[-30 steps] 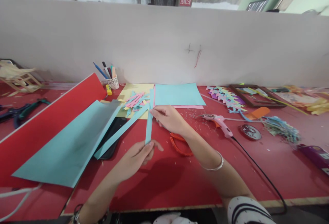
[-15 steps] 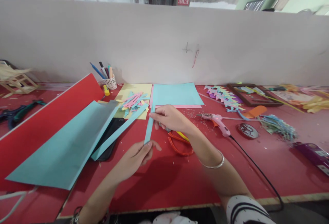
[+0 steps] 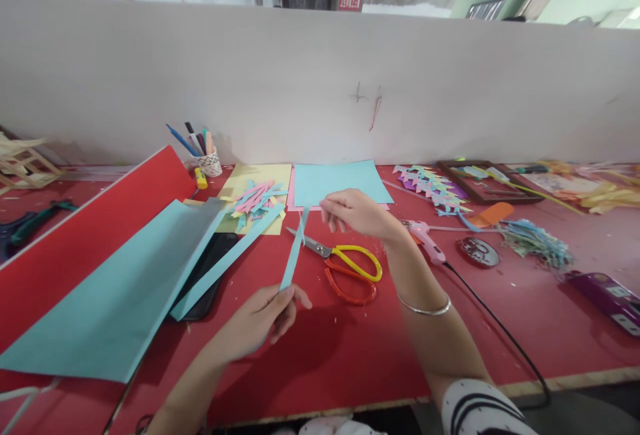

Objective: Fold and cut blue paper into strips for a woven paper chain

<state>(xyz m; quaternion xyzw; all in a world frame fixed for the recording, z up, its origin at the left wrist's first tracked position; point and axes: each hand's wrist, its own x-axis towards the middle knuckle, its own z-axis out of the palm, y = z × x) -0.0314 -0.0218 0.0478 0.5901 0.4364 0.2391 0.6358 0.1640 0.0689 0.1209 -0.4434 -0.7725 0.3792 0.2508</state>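
My left hand (image 3: pixel 267 315) pinches the lower end of a narrow light-blue paper strip (image 3: pixel 294 256) between thumb and fingers. The strip slants upward, away from me, with a small loose piece hanging by its upper part. Just right of its top end is my right hand (image 3: pixel 357 214), apart from the strip; its fingers are loosely bent and nothing shows in them. Under the hands lie scissors (image 3: pixel 327 251) with one yellow and one red handle, their blades passing behind the strip. A longer light-blue strip (image 3: pixel 227 265) rests to the left, across a black phone (image 3: pixel 213 288).
Cut paper pieces (image 3: pixel 257 200) sit on a yellow sheet (image 3: pixel 235 185). Blue paper (image 3: pixel 345 178) lies behind my hands. A large blue sheet (image 3: pixel 115 295) leans over a red board (image 3: pixel 150 178). On the right are a pink glue gun (image 3: pixel 427 245) with a cord and a purple case (image 3: pixel 607 302).
My right hand has let go of the strip's upper part and moved right and slightly up. The scissors are now uncovered. My left hand still holds the strip; the view has shifted slightly.
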